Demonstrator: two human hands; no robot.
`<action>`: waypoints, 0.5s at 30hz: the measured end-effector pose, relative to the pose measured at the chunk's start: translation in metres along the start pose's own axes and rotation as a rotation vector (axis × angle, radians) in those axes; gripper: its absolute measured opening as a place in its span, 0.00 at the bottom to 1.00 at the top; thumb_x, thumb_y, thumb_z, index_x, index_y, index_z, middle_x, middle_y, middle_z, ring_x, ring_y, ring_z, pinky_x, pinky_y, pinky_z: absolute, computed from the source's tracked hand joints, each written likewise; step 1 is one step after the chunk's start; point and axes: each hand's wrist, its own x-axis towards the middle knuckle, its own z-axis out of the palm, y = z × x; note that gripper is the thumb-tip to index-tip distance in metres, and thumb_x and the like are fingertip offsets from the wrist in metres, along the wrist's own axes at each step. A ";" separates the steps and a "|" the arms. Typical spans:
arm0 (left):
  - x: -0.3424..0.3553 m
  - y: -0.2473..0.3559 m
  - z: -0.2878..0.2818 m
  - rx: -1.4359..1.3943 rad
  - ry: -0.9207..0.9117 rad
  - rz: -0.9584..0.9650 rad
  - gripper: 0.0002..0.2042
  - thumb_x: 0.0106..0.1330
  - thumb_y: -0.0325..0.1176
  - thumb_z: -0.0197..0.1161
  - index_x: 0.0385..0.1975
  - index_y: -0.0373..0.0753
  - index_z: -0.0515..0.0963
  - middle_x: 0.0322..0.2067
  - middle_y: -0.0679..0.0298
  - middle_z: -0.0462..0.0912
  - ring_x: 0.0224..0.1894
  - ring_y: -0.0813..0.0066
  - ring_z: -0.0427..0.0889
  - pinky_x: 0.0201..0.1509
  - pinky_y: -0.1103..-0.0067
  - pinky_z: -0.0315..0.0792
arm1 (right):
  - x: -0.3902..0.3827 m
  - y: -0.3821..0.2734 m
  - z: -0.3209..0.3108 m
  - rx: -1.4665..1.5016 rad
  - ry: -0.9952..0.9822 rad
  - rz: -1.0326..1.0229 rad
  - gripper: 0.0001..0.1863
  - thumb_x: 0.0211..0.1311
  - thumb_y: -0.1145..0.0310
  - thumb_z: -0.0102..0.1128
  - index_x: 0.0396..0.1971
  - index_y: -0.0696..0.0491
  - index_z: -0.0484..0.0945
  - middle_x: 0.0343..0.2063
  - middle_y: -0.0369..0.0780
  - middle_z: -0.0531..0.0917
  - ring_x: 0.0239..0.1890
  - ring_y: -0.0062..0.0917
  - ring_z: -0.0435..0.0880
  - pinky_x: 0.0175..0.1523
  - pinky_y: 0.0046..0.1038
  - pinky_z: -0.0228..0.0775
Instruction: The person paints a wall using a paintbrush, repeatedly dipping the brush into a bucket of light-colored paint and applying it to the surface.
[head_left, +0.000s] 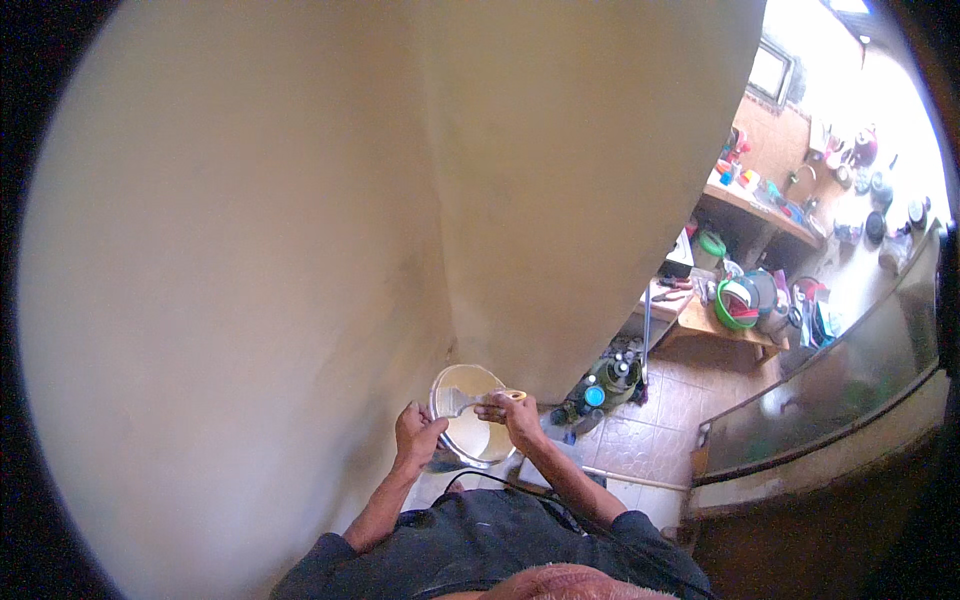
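Observation:
A round bucket [468, 379] with pale cream paint [468, 437] inside stands or hangs in front of my body; its underside is hidden. My left hand [417, 432] is closed on the bucket's left rim. In my right hand [513, 416] is a paintbrush [457, 402], its yellowish handle end showing past the fingers. The brush lies over the bucket's opening, bristles pointing toward the left rim. Whether the bristles touch the rim is too small to tell.
Two beige walls [250, 250] meet in a corner just ahead. To the right, bottles [620, 366] crowd the tiled floor [640, 430] by the wall's end. Farther off stand a low wooden table [715, 325] with basins and a counter [760, 205]. A curved glass-like panel [830, 390] borders the right.

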 end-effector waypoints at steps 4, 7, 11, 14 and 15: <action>-0.004 0.018 -0.001 0.068 0.038 0.036 0.11 0.46 0.29 0.64 0.22 0.33 0.68 0.16 0.61 0.72 0.15 0.75 0.74 0.14 0.78 0.70 | 0.004 -0.021 -0.032 -0.621 -0.163 -0.250 0.14 0.56 0.73 0.59 0.38 0.67 0.75 0.33 0.47 0.82 0.32 0.30 0.83 0.38 0.29 0.78; -0.005 0.019 -0.009 0.119 0.045 0.060 0.11 0.46 0.30 0.64 0.22 0.33 0.68 0.16 0.62 0.72 0.14 0.75 0.73 0.15 0.77 0.69 | 0.005 -0.034 -0.037 -1.015 -0.303 -0.445 0.13 0.54 0.73 0.62 0.39 0.61 0.79 0.34 0.43 0.83 0.33 0.23 0.82 0.39 0.26 0.76; 0.000 0.018 -0.012 0.083 -0.029 -0.013 0.12 0.45 0.31 0.65 0.21 0.34 0.68 0.17 0.62 0.72 0.16 0.76 0.72 0.18 0.77 0.69 | -0.004 -0.067 -0.001 -1.257 -0.413 -0.524 0.14 0.51 0.74 0.63 0.40 0.54 0.80 0.35 0.42 0.83 0.34 0.26 0.83 0.40 0.25 0.75; -0.001 0.027 -0.010 0.188 -0.050 0.112 0.13 0.43 0.33 0.65 0.21 0.35 0.68 0.17 0.62 0.72 0.19 0.74 0.73 0.20 0.76 0.69 | -0.002 -0.067 0.002 -1.237 -0.453 -0.683 0.14 0.49 0.74 0.63 0.39 0.52 0.81 0.36 0.42 0.83 0.36 0.31 0.84 0.41 0.26 0.75; 0.000 0.025 -0.011 0.174 -0.064 0.079 0.13 0.43 0.34 0.66 0.21 0.35 0.68 0.17 0.61 0.72 0.19 0.73 0.73 0.21 0.75 0.69 | -0.001 -0.064 0.003 -1.226 -0.452 -0.739 0.14 0.49 0.74 0.64 0.39 0.53 0.81 0.36 0.42 0.83 0.37 0.33 0.84 0.41 0.27 0.75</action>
